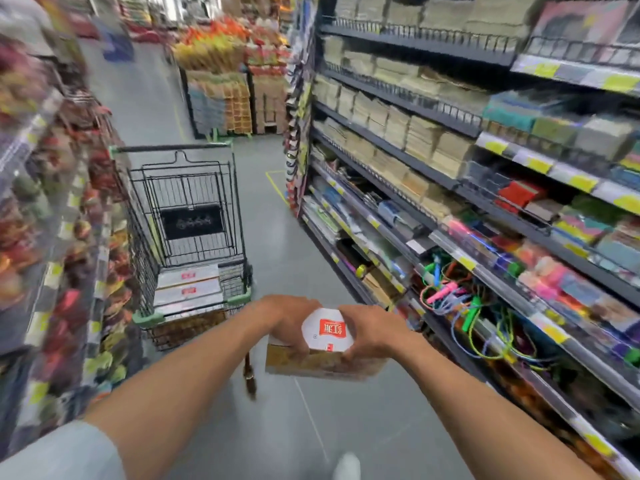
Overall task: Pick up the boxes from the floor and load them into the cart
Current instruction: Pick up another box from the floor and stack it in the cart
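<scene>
I hold a box (327, 332) with a white top, a red logo and tan patterned sides in front of me, above the floor. My left hand (287, 320) grips its left end and my right hand (372, 329) grips its right end, fingers curled over the edges. The black wire cart (187, 216) with green corner bumpers stands ahead to the left. Several similar white-topped boxes (188, 289) lie stacked in its basket. The held box is to the right of the cart's near corner and apart from it.
Store shelves line both sides of the aisle: stationery and skipping ropes (464, 299) on the right, colourful packets (52, 237) on the left. Grey floor (287, 244) runs between them. A pallet display of goods (225, 98) stands at the aisle's far end. My shoe (347, 466) shows below.
</scene>
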### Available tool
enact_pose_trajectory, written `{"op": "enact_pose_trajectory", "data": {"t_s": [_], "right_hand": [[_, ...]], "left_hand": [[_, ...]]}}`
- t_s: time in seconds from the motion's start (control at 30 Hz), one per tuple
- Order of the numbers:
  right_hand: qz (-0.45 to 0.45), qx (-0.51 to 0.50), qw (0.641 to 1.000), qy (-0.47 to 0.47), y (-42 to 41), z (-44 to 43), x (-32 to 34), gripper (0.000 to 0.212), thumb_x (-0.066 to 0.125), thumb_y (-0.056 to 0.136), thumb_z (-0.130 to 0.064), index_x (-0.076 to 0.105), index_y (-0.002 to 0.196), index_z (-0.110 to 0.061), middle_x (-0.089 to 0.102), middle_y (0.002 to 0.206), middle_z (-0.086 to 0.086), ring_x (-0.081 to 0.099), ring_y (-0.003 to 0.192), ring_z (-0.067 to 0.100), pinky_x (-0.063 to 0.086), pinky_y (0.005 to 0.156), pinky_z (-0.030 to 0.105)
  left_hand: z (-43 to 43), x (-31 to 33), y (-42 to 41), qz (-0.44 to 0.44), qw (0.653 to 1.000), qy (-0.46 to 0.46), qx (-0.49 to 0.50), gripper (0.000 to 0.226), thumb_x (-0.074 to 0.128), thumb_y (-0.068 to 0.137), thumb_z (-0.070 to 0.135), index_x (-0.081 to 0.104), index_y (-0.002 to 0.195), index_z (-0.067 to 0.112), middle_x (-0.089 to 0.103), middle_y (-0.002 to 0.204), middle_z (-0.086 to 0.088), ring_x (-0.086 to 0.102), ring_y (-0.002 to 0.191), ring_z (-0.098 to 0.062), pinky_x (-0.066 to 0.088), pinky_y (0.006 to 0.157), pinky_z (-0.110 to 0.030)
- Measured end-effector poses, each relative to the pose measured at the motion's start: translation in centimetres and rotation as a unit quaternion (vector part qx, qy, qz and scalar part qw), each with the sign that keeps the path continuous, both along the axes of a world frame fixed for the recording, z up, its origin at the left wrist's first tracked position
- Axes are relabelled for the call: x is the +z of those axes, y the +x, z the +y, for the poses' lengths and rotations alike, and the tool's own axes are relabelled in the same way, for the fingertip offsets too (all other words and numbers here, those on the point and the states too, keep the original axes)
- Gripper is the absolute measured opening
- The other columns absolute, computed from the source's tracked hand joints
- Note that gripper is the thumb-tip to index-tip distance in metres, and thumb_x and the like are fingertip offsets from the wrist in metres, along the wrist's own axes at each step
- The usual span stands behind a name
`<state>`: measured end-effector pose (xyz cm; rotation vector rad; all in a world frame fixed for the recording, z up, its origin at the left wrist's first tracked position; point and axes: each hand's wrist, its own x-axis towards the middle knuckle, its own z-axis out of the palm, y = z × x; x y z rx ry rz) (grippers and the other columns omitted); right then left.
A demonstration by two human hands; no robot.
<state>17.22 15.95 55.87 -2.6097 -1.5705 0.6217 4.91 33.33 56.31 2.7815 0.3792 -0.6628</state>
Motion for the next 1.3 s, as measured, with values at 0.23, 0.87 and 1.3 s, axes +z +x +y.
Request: {"op": "enact_pose_trajectory", "data": {"t_s": [0.23,0.87,1.3], "right_hand": [[-0.006,0.085,0.996,-0.007,6.7,11.3,-2.0,0.068,0.075,0.064,-0.063,0.046,0.121,-0.042,0.064,0.118,-0.011,0.061,0.11,0.022,0.051,0.084,0.041],[-0.04,0.319,0.946,-0.033,9.9,43.4,-4.8,0.083,0.072,0.067,-0.069,0.042,0.136,-0.035,0.059,0.125,-0.004,0.057,0.114,0.026,0.053,0.09,0.043],[-0.038,0.328,0.942,-0.053,6.0,66.2,-9.0,0.082,0.08,0.073,-0.056,0.039,0.139,-0.029,0.058,0.119,-0.006,0.053,0.109,0.021,0.056,0.089,0.047]], "left_hand": [[8.8,-1.8,3.9,0.006,0.995,-0.014,0.099,0.08,0.083,0.063,0.047,0.041,0.13,0.039,0.061,0.123,0.008,0.059,0.109,-0.021,0.051,0.093,-0.043],[33.3,-5.9,1.0,-0.028,0.944,-0.038,0.328,0.096,0.082,0.07,0.05,0.031,0.149,0.034,0.038,0.132,-0.002,0.05,0.12,-0.027,0.047,0.102,-0.045],[55.0,-9.6,-3.2,-0.055,0.943,0.002,0.329,0.089,0.083,0.07,0.047,0.034,0.144,0.039,0.044,0.12,0.006,0.043,0.107,-0.014,0.043,0.085,-0.036]]}}
